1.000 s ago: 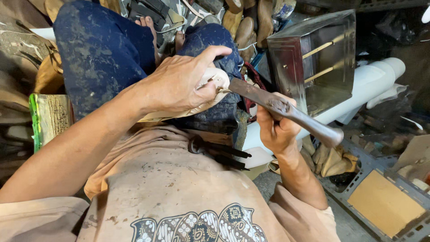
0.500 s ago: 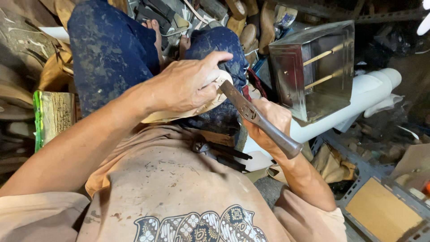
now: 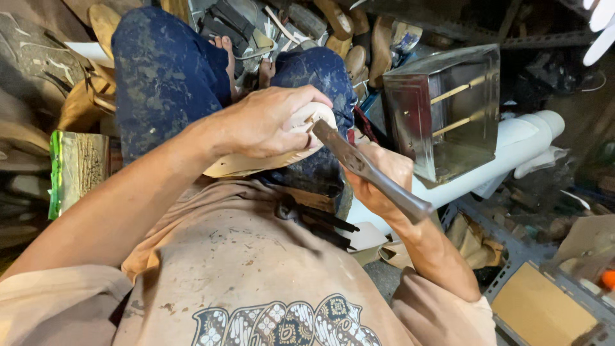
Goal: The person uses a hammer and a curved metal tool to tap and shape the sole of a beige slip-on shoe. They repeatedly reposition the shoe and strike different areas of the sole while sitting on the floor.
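Observation:
My left hand (image 3: 269,125) grips a pale wooden shoe-shaped block (image 3: 256,163) and presses it against my right knee, thumb over its rounded top. In my right hand (image 3: 378,182) is a long grey metal rasp (image 3: 368,170), held by its handle end, which sticks out toward the lower right. The rasp's tip touches the block's upper end just under my left thumb. I sit with both knees up in stained blue trousers (image 3: 166,77).
A shiny open metal box (image 3: 448,109) with two thin rods stands to the right, beside a white pipe (image 3: 512,154). Black pliers (image 3: 314,221) rest at my waist. Several wooden shoe forms (image 3: 359,38) lie beyond my knees. Cardboard (image 3: 544,311) lies at the lower right.
The rasp has swung steeper, its handle end dropping toward my body, and its tip now sits on the block's top. My left hand keeps its grip on the block.

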